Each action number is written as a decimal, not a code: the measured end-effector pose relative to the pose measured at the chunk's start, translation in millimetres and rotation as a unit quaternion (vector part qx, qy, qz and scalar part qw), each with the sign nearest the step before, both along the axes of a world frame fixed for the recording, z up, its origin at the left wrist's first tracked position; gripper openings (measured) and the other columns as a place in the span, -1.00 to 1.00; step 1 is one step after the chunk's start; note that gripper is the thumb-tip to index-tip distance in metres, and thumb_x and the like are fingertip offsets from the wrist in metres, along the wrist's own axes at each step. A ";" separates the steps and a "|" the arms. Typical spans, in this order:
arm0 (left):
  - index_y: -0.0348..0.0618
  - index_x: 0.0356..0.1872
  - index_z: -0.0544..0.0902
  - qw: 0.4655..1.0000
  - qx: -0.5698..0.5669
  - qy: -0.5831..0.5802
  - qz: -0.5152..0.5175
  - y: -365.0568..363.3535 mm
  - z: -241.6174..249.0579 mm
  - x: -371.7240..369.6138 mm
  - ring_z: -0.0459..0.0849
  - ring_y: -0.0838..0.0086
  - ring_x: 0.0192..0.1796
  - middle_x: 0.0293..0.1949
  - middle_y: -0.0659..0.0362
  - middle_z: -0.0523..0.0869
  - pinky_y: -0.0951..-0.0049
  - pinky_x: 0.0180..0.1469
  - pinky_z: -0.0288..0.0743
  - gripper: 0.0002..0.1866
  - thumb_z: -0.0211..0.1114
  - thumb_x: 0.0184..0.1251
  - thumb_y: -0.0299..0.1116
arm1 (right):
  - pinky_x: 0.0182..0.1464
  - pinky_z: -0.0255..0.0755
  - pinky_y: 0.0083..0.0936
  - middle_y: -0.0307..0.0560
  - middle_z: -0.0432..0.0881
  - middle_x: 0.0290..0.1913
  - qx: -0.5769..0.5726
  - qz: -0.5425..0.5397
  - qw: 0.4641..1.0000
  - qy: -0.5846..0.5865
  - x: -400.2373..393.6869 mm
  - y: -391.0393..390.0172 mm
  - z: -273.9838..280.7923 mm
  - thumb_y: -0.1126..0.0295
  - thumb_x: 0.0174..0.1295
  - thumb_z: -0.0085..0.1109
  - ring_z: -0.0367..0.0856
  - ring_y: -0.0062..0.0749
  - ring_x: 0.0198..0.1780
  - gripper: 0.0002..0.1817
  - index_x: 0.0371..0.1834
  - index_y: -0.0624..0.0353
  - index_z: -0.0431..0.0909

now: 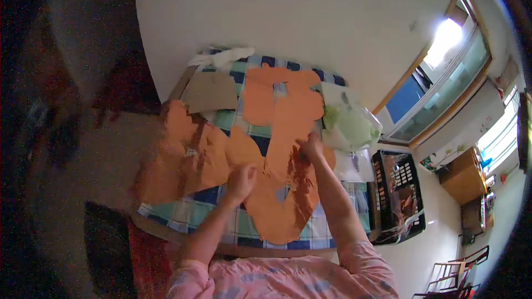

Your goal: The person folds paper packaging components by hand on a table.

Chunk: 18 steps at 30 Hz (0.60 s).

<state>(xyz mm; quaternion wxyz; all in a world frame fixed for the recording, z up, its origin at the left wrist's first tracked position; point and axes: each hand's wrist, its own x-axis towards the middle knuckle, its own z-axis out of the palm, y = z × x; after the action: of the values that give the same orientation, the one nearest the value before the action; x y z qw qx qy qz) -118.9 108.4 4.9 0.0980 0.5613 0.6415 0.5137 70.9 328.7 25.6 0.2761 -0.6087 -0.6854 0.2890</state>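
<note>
Several orange cut-out sheets with rounded edges, thin and slightly shiny, are spread over a checked cloth. The large orange sheet (282,210) in front of me is creased, with a dark fold near its right side. My left hand (242,182) is curled at its left edge, thumb and fingers together on the orange material. Higher up on the right, my right hand (312,147) pinches the same sheet beside the fold; its fingertips are partly hidden. More orange pieces (205,158) lie crumpled to the left, and another orange cut-out (257,99) rests toward the back.
The checked cloth (194,216) covers a table against a white wall. A brown card (210,91) and a white cloth-like item (224,57) lie at the back left. Pale green plastic bags (352,127) sit at the right. Beyond them stands a black crate (396,188) holding wrapped material.
</note>
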 end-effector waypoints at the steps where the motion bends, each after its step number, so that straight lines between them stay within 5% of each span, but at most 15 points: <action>1: -0.18 -0.20 0.63 0.997 -0.060 -0.023 -0.035 7.0 -27.5 4.5 0.64 0.19 -0.07 -0.20 0.01 0.68 0.34 -0.03 0.47 -0.82 0.21 0.21 -0.39 | -0.11 0.46 -0.11 0.20 0.61 -0.22 0.034 0.054 0.988 -0.138 1.2 1.1 4.5 0.14 0.06 0.21 0.59 0.10 -0.13 -0.61 -0.16 0.21 0.49; 3: -0.16 -0.13 0.62 0.987 -0.133 -0.033 -0.087 12.8 -54.9 16.4 0.59 0.14 0.04 -0.13 0.02 0.66 0.28 0.08 0.44 -0.76 0.22 0.16 -0.39 | -0.12 0.45 -0.11 0.22 0.61 -0.23 0.050 0.076 0.967 -0.236 6.7 9.9 -6.3 0.16 0.08 0.19 0.58 0.12 -0.13 -0.62 -0.18 0.24 0.49; 4: -0.15 -0.10 0.61 0.984 -0.144 -0.019 -0.104 13.5 -58.6 21.6 0.56 0.12 0.09 -0.09 0.02 0.65 0.26 0.13 0.43 -0.73 0.22 0.14 -0.39 | -0.12 0.45 -0.10 0.22 0.61 -0.23 0.036 0.046 0.979 -0.197 8.2 26.5 -27.7 0.17 0.08 0.19 0.58 0.13 -0.13 -0.62 -0.19 0.25 0.50; 9: -0.16 -0.01 0.57 0.931 -0.018 0.362 -0.045 3.5 -64.8 37.9 0.46 0.17 0.22 0.08 0.05 0.57 0.25 0.28 0.32 -0.64 0.22 0.14 -0.32 | -0.19 0.46 -0.11 0.21 0.62 -0.30 0.083 0.014 0.992 -0.093 22.5 85.4 -49.2 0.23 0.11 0.14 0.60 0.13 -0.22 -0.70 -0.26 0.27 0.52; 12: -0.21 0.02 0.54 0.953 -0.009 0.299 -0.044 -3.3 -52.4 37.6 0.48 0.21 0.21 0.15 0.01 0.51 0.25 0.24 0.36 -0.61 0.22 0.21 -0.25 | -0.25 0.46 -0.14 0.18 0.62 -0.36 0.130 0.009 0.990 -0.054 19.7 103.7 -31.0 0.26 0.14 0.11 0.61 0.07 -0.30 -0.73 -0.29 0.28 0.53; 13: -0.22 0.02 0.54 0.993 -0.085 -0.015 -0.077 -5.4 -18.6 36.4 0.50 0.22 0.19 0.14 0.00 0.52 0.25 0.21 0.37 -0.61 0.22 0.23 -0.23 | -0.28 0.46 -0.16 0.15 0.62 -0.38 0.140 0.011 0.989 -0.051 13.0 90.7 -0.5 0.25 0.15 0.11 0.62 0.01 -0.33 -0.73 -0.29 0.28 0.53; 14: -0.24 0.03 0.53 0.927 -0.151 -0.329 -0.101 -4.5 31.9 35.0 0.52 0.22 0.16 0.14 -0.01 0.52 0.25 0.19 0.39 -0.61 0.21 0.25 -0.22 | -0.30 0.45 -0.18 0.13 0.62 -0.40 0.141 0.015 0.989 -0.041 7.8 86.9 16.6 0.26 0.15 0.12 0.62 -0.04 -0.35 -0.73 -0.30 0.28 0.53; 16: -0.24 0.03 0.52 0.837 -0.190 -0.504 -0.099 20.6 24.6 28.5 0.56 0.24 0.09 0.08 -0.03 0.55 0.26 0.13 0.43 -0.61 0.21 0.28 -0.22 | -0.33 0.45 -0.23 0.09 0.63 -0.43 0.135 0.026 0.990 -0.014 1.1 85.5 42.7 0.26 0.16 0.13 0.63 -0.14 -0.38 -0.74 -0.32 0.28 0.53; 17: -0.23 0.03 0.52 0.900 -0.177 -0.390 -0.083 64.5 -32.7 19.9 0.59 0.25 0.05 0.03 -0.03 0.58 0.27 0.10 0.44 -0.62 0.22 0.28 -0.22 | -0.34 0.45 -0.26 0.07 0.63 -0.45 0.128 0.030 0.991 0.002 2.1 88.7 46.9 0.27 0.15 0.14 0.63 -0.18 -0.39 -0.75 -0.34 0.29 0.53; 18: -0.22 0.04 0.51 0.935 -0.138 -0.313 -0.090 83.7 -33.8 15.9 0.60 0.26 0.01 -0.01 -0.03 0.61 0.29 0.07 0.46 -0.62 0.24 0.26 -0.25 | -0.35 0.45 -0.28 0.06 0.63 -0.46 0.159 0.041 0.986 0.000 4.9 99.9 41.8 0.28 0.15 0.16 0.63 -0.20 -0.41 -0.76 -0.36 0.28 0.53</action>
<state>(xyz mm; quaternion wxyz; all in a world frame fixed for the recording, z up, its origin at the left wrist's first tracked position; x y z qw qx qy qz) -103.0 192.1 -28.9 0.4160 0.4082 0.5901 0.5586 75.8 428.6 67.4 0.3572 -0.5285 -0.7471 0.1868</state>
